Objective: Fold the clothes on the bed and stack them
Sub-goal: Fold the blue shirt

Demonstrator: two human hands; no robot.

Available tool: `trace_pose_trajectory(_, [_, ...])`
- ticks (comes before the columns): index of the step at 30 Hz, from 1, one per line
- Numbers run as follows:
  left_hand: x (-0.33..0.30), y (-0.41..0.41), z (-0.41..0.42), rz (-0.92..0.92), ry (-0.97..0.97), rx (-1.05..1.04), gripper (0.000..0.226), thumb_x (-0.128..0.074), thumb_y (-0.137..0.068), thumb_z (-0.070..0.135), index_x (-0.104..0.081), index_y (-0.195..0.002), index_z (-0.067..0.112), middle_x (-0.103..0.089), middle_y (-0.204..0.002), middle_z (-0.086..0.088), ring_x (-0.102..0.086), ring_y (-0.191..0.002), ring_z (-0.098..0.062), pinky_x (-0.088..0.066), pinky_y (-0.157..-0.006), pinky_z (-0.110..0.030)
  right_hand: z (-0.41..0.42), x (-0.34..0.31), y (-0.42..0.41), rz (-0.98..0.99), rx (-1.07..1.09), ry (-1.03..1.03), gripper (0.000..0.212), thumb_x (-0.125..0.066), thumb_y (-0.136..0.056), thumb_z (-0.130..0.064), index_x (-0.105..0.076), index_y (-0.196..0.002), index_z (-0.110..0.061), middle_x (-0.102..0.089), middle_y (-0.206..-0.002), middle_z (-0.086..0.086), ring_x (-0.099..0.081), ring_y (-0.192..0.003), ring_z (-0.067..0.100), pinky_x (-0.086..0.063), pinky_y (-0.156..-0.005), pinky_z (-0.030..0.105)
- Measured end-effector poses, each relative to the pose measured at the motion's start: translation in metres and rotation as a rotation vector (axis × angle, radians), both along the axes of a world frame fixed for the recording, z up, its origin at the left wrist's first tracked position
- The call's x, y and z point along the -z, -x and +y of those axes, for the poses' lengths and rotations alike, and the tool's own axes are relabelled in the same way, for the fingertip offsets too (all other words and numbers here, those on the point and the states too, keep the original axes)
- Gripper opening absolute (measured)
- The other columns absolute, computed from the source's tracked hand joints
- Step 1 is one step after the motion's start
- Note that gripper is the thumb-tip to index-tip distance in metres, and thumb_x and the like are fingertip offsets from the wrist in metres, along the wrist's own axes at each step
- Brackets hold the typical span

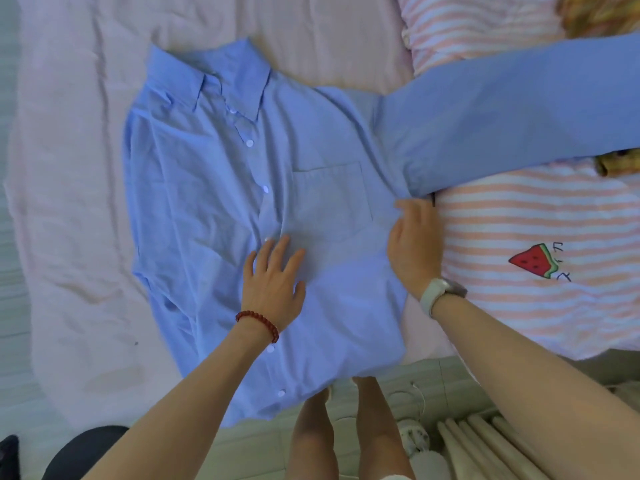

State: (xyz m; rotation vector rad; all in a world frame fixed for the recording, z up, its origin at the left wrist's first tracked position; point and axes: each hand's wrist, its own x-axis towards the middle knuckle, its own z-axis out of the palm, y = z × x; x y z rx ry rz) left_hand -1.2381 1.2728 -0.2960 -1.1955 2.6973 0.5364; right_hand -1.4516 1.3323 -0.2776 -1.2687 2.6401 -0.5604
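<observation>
A light blue button-up shirt (214, 202) lies front-up on the pink bed (69, 168), collar toward the far side. Its right sleeve (502, 112) stretches out to the right over a pink-and-white striped T-shirt (519, 220) with a watermelon print. My left hand (275, 282), with a red bead bracelet, presses flat with spread fingers on the shirt's front below the chest pocket. My right hand (414, 244), a white watch on its wrist, rests on the shirt's right side edge just under the armpit, fingers pointing away; whether it pinches the cloth is unclear.
A yellow patterned garment (602, 15) lies at the far right corner, partly under the sleeve. The bed's near edge runs under the shirt's hem. Below it are my bare legs (346, 438), the pale floor and a ribbed white object (485, 445). A dark object (79, 452) sits bottom left.
</observation>
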Motion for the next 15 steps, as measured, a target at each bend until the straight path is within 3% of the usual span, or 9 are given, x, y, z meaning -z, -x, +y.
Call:
trace_pose_trajectory(1, [0.001,0.003,-0.005,0.033,0.050,0.016,0.056,-0.074,-0.074,0.019,-0.056,-0.127,0.011,-0.041,-0.142,-0.020,-0.037,-0.131,-0.042,-0.032,-0.102,-0.059,0.001,0.004,-0.008,0.067,-0.179,-0.036,0.037,-0.053,-0.079,0.002,-0.059,-0.116,0.000,-0.056,-0.118,0.025,-0.054,-0.107,0.043,-0.043,-0.087,0.052])
trace_pose_trajectory(3, [0.004,0.009,-0.018,-0.028,0.034,0.052,0.061,-0.062,-0.084,0.027,-0.040,-0.140,0.018,-0.024,-0.152,-0.016,-0.021,-0.140,-0.037,-0.021,-0.108,-0.058,0.002,0.016,-0.015,0.098,-0.455,-0.280,0.049,-0.054,-0.087,-0.011,-0.046,-0.136,-0.010,-0.039,-0.142,0.022,-0.038,-0.130,0.040,-0.031,-0.104,0.055])
trace_pose_trajectory(5, [0.012,0.011,-0.033,-0.136,-0.037,0.031,0.064,-0.043,-0.093,0.039,-0.014,-0.149,0.027,0.000,-0.157,-0.008,-0.002,-0.145,-0.026,-0.009,-0.112,-0.053,0.004,0.028,-0.007,0.057,-0.516,-0.562,0.054,-0.036,-0.098,-0.029,-0.017,-0.149,-0.025,-0.007,-0.157,0.012,-0.008,-0.143,0.036,-0.009,-0.115,0.048])
trace_pose_trajectory(7, [0.020,0.009,-0.049,-0.219,-0.062,0.000,0.065,-0.032,-0.095,0.045,0.002,-0.149,0.030,0.008,-0.157,-0.002,0.002,-0.145,-0.018,-0.007,-0.113,-0.050,0.005,0.037,0.006,0.040,-0.475,-0.680,0.054,-0.025,-0.100,-0.035,-0.003,-0.149,-0.031,0.004,-0.158,0.007,0.000,-0.144,0.033,-0.003,-0.117,0.040])
trace_pose_trajectory(10, [0.014,0.008,-0.064,-0.186,-0.029,-0.030,0.067,-0.033,-0.094,0.047,0.001,-0.149,0.029,-0.002,-0.158,-0.001,-0.020,-0.140,-0.017,-0.019,-0.108,-0.045,-0.006,0.031,0.006,0.051,-0.394,-0.704,0.050,-0.029,-0.099,-0.034,-0.019,-0.148,-0.028,-0.016,-0.156,0.008,-0.019,-0.140,0.032,-0.020,-0.111,0.040])
trace_pose_trajectory(12, [0.004,0.011,-0.074,-0.081,0.027,-0.078,0.062,-0.042,-0.092,0.041,-0.018,-0.148,0.027,-0.021,-0.154,-0.003,-0.043,-0.122,-0.025,-0.029,-0.096,-0.042,-0.024,0.021,0.000,0.104,-0.346,-0.623,0.041,-0.033,-0.096,-0.030,-0.043,-0.134,-0.018,-0.046,-0.135,0.011,-0.043,-0.120,0.030,-0.033,-0.092,0.037])
trace_pose_trajectory(14, [-0.004,0.016,-0.090,-0.003,0.071,-0.146,0.056,-0.048,-0.091,0.035,-0.034,-0.143,0.021,-0.034,-0.148,-0.006,-0.047,-0.115,-0.030,-0.031,-0.090,-0.042,-0.046,0.014,-0.002,0.120,-0.361,-0.456,0.032,-0.039,-0.094,-0.022,-0.055,-0.119,-0.010,-0.057,-0.114,0.011,-0.050,-0.105,0.030,-0.033,-0.082,0.037])
trace_pose_trajectory(15, [-0.005,0.019,-0.101,-0.002,0.087,-0.169,0.054,-0.048,-0.091,0.034,-0.036,-0.142,0.019,-0.034,-0.148,-0.007,-0.044,-0.120,-0.031,-0.031,-0.092,-0.042,-0.059,0.010,-0.001,0.108,-0.407,-0.367,0.031,-0.044,-0.092,-0.017,-0.057,-0.118,-0.007,-0.058,-0.113,0.012,-0.052,-0.105,0.031,-0.035,-0.083,0.038])
